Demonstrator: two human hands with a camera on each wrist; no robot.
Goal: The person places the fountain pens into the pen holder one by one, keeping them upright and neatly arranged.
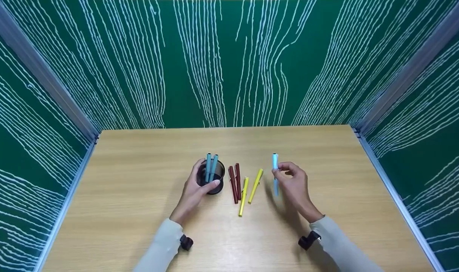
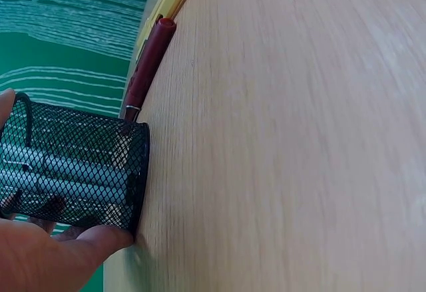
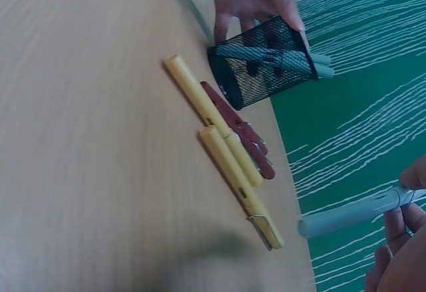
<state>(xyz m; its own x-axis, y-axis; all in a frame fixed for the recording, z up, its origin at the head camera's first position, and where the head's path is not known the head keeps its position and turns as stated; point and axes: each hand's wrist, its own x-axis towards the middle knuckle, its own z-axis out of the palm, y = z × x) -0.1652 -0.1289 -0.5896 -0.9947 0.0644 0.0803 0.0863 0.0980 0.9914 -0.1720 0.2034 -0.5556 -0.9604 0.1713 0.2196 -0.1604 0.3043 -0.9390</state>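
Note:
My left hand grips a black mesh pen cup, which stands upright on the table. Two blue-green pens lean inside the cup, their ends above the rim. To the right, my right hand pinches a light blue pen between thumb and fingers, holding it roughly upright above the table. Between the hands lie two dark red pens, closer to the cup, and two yellow pens, closer to the right hand. In the right wrist view the held pen is apart from the tabletop.
The wooden table ends at the back against a green wall with wavy white lines. Similar panels rise on both sides, framed by metal posts. Dark wrist cameras sit on both sleeves.

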